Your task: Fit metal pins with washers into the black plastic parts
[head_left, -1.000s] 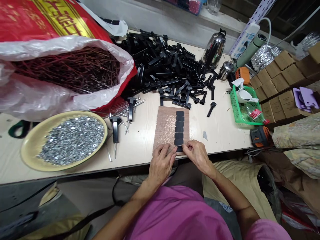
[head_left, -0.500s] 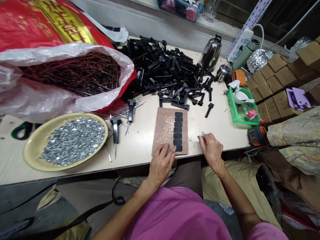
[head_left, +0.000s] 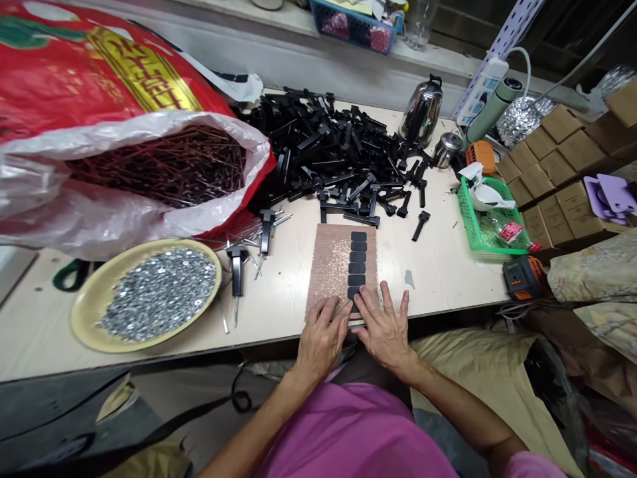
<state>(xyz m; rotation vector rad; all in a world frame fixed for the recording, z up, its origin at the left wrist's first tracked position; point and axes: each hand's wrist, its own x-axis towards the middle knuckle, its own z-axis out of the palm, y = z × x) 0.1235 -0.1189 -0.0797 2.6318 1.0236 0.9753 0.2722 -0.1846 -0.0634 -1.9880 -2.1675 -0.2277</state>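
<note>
A thin brown board lies at the table's front edge, its left side flecked with pale specks. Down its right side runs a column of several black rounded pads. My left hand rests on the board's lower edge, fingers loosely bent, with the thumb side beside the lowest pad. From the right, my right hand reaches over the board's lower corner with spread fingers, its fingertips touching the lowest pads. Those pads are partly hidden by the fingers. A small grey scrap lies right of the board.
Behind the board is a heap of black plastic parts. A yellow bowl of metal washers and a red sack of thin metal rods stand left. To the right are a green basket, a battery pack and cardboard boxes.
My right hand has moved left from beside the grey scrap onto the board's lower right corner, and its fingers have spread. My left hand stays at the board. The view has shifted slightly.
</note>
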